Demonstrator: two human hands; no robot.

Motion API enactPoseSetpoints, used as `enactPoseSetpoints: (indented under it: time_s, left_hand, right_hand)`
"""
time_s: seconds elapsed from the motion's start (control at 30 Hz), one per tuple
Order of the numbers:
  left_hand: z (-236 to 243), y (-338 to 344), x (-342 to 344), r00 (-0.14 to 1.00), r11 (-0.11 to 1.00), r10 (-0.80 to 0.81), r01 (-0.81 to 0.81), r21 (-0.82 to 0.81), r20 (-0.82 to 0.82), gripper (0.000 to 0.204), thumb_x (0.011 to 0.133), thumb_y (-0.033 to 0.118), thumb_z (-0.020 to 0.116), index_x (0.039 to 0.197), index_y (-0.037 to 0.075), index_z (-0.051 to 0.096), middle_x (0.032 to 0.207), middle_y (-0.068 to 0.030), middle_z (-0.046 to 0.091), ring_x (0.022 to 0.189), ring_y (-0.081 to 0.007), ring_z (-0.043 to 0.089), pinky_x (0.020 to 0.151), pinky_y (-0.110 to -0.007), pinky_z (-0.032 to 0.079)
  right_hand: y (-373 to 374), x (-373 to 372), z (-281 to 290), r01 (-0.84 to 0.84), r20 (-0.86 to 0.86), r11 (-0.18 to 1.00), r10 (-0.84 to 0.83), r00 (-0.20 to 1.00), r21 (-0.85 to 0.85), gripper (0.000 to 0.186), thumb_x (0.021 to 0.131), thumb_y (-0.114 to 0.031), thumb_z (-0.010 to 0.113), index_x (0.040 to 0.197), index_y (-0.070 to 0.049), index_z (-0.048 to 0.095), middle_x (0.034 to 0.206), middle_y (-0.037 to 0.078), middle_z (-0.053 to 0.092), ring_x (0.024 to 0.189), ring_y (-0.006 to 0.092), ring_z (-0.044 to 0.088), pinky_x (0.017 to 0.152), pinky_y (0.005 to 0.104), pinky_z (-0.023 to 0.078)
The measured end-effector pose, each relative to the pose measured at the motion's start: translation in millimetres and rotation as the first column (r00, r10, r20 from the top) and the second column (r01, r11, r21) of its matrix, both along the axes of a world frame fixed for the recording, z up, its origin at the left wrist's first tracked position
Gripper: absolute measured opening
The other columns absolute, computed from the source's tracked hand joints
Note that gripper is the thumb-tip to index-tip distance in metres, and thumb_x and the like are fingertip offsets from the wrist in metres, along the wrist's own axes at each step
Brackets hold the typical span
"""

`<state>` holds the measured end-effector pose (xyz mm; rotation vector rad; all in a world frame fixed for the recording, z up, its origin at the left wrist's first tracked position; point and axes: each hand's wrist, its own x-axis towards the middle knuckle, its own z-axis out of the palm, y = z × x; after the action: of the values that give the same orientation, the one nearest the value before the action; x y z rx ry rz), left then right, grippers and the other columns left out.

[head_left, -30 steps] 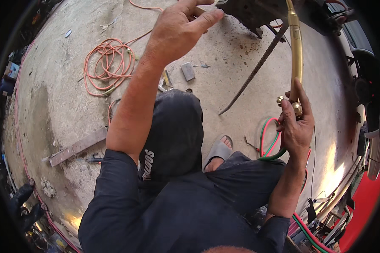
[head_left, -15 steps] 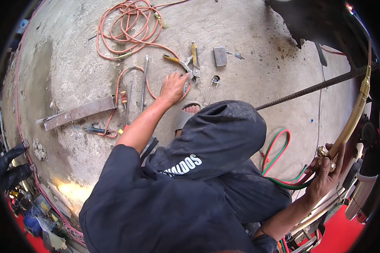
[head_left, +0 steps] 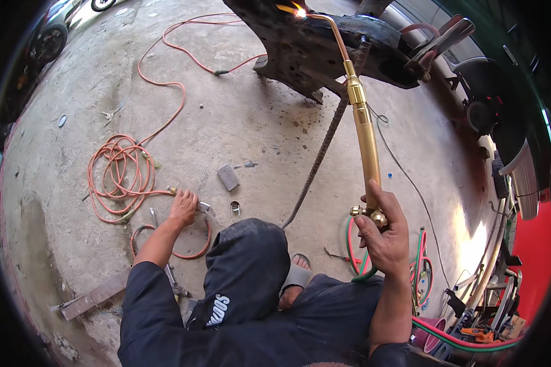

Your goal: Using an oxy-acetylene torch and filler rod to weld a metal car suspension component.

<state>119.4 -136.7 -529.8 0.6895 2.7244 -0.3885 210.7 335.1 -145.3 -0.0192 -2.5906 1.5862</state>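
Observation:
My right hand [head_left: 382,232] is wrapped round the valve end of a brass gas torch [head_left: 367,144], held upright. Its bent tip burns with a bright flame [head_left: 300,12] against a dark, rough metal part [head_left: 300,58] at the top. Red and green hoses come off the torch below that hand. On the floor at the left, my left hand [head_left: 183,207] closes over a pair of pliers [head_left: 206,209], whose metal jaws stick out to the right; a yellow handle end shows beyond the fingers. Beside them lies a wire spark striker [head_left: 235,210].
A ribbed steel bar [head_left: 324,147] slants up to the metal part. An orange cord [head_left: 119,174] lies coiled at the left, near a grey metal block [head_left: 228,177]. A rusty steel channel [head_left: 95,295] is at the lower left. Twin hoses [head_left: 465,344] run across the lower right.
My view has swung to the right and up. The torch now stands upright in front of me with its flame at the metal part. My left hand has closed on the pliers.

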Motion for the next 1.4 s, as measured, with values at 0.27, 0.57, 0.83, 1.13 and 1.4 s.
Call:
enactPoseSetpoints:
  time_s: [0.27, 0.57, 0.83, 1.13, 1.4]
  left_hand:
    - [101, -31, 61, 0.267, -0.617, 0.214, -0.708, 0.342, 0.939, 0.054, 0.091, 0.056, 0.069, 0.123, 0.012, 0.065, 0.111, -0.0083, 0.068, 0.114, -0.0303, 0.062, 0.095, -0.064, 0.047]
    - [366, 56, -109, 0.882, -0.893, -0.029, -0.234, 0.384, 0.471, 0.016, 0.101, 0.023, 0.068, 0.109, 0.012, 0.059, 0.095, -0.0073, 0.063, 0.074, -0.0186, 0.061, 0.065, -0.041, 0.055]
    - [453, 116, -73, 0.954, -0.680, 0.299, 0.224, 0.699, -0.015, 0.042, 0.106, 0.012, 0.063, 0.147, 0.004, 0.054, 0.123, -0.0186, 0.067, 0.090, -0.0194, 0.065, 0.075, -0.035, 0.055]
    - [291, 48, 117, 0.691, -0.121, 0.270, -0.667, 0.736, 0.671, 0.077, 0.088, 0.012, 0.053, 0.162, -0.002, 0.040, 0.139, -0.0120, 0.063, 0.123, -0.0174, 0.059, 0.105, -0.032, 0.044]
    - [278, 65, 146, 0.658, 0.185, 0.424, -0.736, 0.651, 0.623, 0.128, 0.085, 0.059, 0.080, 0.167, -0.007, 0.008, 0.170, -0.0294, 0.026, 0.160, -0.0367, 0.026, 0.130, -0.041, 0.022]
  right_hand:
    - [0, -8, 4, -0.044, -0.021, 0.999, 0.044, 0.999, -0.010, 0.061, 0.092, -0.011, 0.082, 0.150, -0.010, 0.061, 0.107, 0.007, 0.061, 0.095, 0.0184, 0.059, 0.087, 0.0312, 0.050]
    - [8, -11, -5, -0.075, -0.029, 0.997, 0.074, 0.997, -0.021, 0.059, 0.092, -0.014, 0.082, 0.148, -0.012, 0.063, 0.105, 0.009, 0.061, 0.092, 0.0208, 0.059, 0.087, 0.0333, 0.051]
    - [9, -13, -3, -0.130, -0.151, 0.991, 0.135, 0.979, 0.040, 0.058, 0.092, -0.016, 0.082, 0.148, -0.013, 0.064, 0.111, 0.014, 0.064, 0.096, 0.0255, 0.064, 0.088, 0.0361, 0.052]
    - [14, -10, -2, -0.093, -0.139, 0.992, 0.105, 0.985, 0.086, 0.057, 0.093, -0.020, 0.081, 0.148, -0.015, 0.064, 0.110, 0.014, 0.063, 0.093, 0.0269, 0.065, 0.086, 0.0375, 0.054]
    - [3, -9, 0, -0.068, -0.156, 0.990, 0.087, 0.984, 0.124, 0.056, 0.095, -0.022, 0.080, 0.148, -0.017, 0.064, 0.110, 0.014, 0.062, 0.092, 0.0266, 0.065, 0.085, 0.0375, 0.054]
